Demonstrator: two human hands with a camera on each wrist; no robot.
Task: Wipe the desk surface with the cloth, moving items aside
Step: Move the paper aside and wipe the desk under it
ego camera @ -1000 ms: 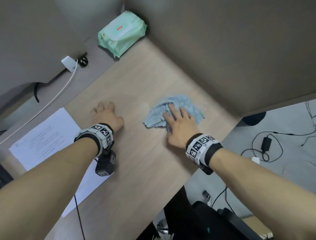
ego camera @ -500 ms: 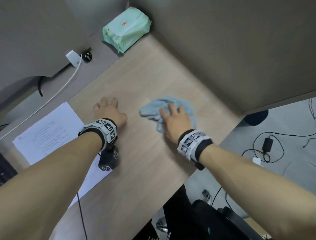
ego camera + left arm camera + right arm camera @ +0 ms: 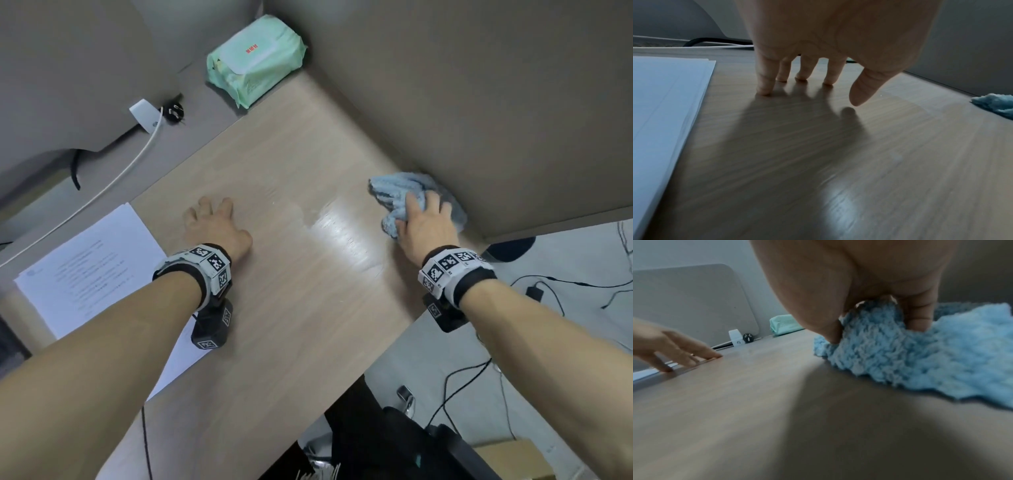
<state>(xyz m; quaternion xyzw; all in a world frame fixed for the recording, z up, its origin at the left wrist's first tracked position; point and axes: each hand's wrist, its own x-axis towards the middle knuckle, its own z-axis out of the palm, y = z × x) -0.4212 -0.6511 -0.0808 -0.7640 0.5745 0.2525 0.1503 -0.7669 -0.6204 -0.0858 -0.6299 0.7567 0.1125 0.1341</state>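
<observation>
Forearms reach out over the wood-grain desk (image 3: pixel 301 308), each wrist wrapped in a band of black-and-white markers. Left hand (image 3: pixel 214 228) is spread wide, holding nothing: four fingertips (image 3: pixel 764 91) touch the smooth laminate while the thumb hangs just above it. Just to its left lies a flat stack of white printed paper (image 3: pixel 92 260), edges squared. Right hand (image 3: pixel 424 226) presses down on the cloth (image 3: pixel 394 192), a fluffy, crumpled light-blue rag; thumb and fingers (image 3: pixel 917 318) dig into its pile, bunching it. The cloth sits beyond and under that hand, against the grey partition wall (image 3: pixel 479 102) on its right. Between the hands the desktop shows a glossy sheen. Beyond the left hand stand a white charger (image 3: pixel 145 114) with a cable and a black plug (image 3: pixel 174 111). Farthest off, a soft mint-green pack of wipes (image 3: pixel 255 60) rests in the corner.
</observation>
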